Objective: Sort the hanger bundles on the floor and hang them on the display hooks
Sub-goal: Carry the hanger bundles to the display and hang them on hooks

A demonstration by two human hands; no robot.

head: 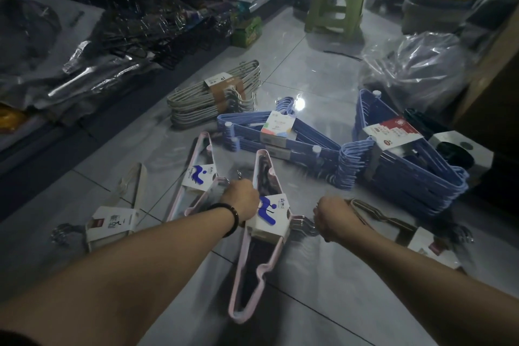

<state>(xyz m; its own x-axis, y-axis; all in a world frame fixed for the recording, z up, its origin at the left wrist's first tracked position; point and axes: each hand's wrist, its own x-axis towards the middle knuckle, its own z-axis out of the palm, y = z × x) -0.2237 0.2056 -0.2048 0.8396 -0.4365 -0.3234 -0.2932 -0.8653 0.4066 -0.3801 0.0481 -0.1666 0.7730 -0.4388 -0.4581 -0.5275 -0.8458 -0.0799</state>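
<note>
Left hand [238, 201] fingers clenched at the pink bundle [196, 177] hooks, floor [309, 70] at 6 o'clock. Right hand [334, 219] grips the beige bundle [393, 220], 4 o'clock. Probably light, stiff and slick; lift by the hooks.

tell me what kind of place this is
Probably a small household-goods shop: labelled hanger bundles lie on the tiled floor, packaged goods crowd the left side, and a green stool stands at the back.

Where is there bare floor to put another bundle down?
Bare tiles lie between green stool, grey bundle and plastic bag, and between the near pink bundle and right forearm. Crowded around left hand and right hand, beside the blue bundles.
</note>
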